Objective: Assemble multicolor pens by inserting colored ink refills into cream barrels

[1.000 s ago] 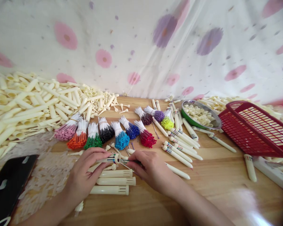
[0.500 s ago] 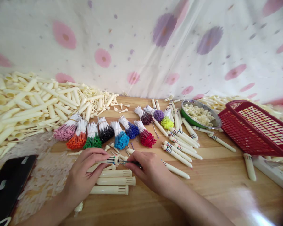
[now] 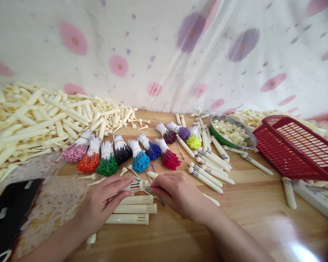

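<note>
My left hand [image 3: 100, 203] is closed on a cream multicolour pen barrel [image 3: 136, 186], which points right and has coloured pieces in its slots. My right hand [image 3: 177, 196] pinches a thin dark rod [image 3: 147, 188] at the barrel's open end. Its grip hides most of the rod, so I cannot tell its kind. Just below the hands lie cream barrels [image 3: 135, 209] with empty slots. Beyond the hands sit rubber-banded bundles of white sticks with coloured ends, among them light blue [image 3: 140, 160], red [image 3: 171, 159] and green [image 3: 107, 164].
Cream tubes [image 3: 30, 123] are heaped at the left, above a black phone [image 3: 12, 214]. Pens with coloured slots [image 3: 207, 178] lie to the right. Behind them are a green-sided bowl [image 3: 214, 134] of small cream parts and a tilted red basket [image 3: 284, 153]. A floral sheet [image 3: 153, 54] hangs behind.
The pen barrel and both hands have shifted slightly right. More of the barrel's coloured slots show now, and the right hand's fingers remain at its open end.
</note>
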`<state>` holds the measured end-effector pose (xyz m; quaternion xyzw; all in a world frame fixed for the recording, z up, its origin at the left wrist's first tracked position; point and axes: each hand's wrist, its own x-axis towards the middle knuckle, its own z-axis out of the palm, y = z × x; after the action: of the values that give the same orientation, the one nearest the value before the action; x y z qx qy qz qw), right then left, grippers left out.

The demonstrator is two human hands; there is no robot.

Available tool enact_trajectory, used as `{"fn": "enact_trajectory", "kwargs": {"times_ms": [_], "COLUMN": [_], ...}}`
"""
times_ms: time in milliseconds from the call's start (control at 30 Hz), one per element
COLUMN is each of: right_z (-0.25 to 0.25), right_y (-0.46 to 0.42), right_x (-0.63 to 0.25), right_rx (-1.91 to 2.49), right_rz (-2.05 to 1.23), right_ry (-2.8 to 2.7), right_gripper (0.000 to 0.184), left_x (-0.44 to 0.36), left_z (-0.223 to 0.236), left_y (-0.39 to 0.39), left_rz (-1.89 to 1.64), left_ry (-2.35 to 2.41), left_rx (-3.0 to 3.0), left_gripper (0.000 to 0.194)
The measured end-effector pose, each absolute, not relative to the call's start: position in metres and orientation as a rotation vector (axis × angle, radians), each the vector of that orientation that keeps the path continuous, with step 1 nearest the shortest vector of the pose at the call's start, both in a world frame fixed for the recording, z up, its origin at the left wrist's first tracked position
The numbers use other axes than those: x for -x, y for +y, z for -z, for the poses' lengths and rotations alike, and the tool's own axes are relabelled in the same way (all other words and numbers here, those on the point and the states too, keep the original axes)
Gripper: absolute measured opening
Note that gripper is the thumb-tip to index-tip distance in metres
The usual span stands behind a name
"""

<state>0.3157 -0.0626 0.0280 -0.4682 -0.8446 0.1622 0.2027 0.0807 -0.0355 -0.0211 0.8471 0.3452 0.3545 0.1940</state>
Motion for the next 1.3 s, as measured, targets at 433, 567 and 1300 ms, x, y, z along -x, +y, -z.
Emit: {"fn": "enact_trajectory", "kwargs": {"times_ms": [433,567,1300], "right_z": [-0.036,-0.039,-0.042], "right_y": [-0.067,-0.068,-0.068], "right_x": [-0.319,-0.32,-0.32], "right_rx": [1.065,1.097,1.136], "right_rz": [-0.247,-0.26,-0.265], "right_ry": [-2.423,-2.443,-2.407], "right_gripper": [0.028,0.024,0.026], "left_x": [-0.081,-0.081,-0.085], "left_z": [0.009,0.013,0.012], "left_y": [-0.038,-0.038,-0.042], "left_rz": [-0.825,-0.872,-0.887], "left_ry": [0.787,0.835,0.931], "left_rx": [-2.323,-2.301,-2.202], "left_gripper": [0.034,0.032,0.03]}}
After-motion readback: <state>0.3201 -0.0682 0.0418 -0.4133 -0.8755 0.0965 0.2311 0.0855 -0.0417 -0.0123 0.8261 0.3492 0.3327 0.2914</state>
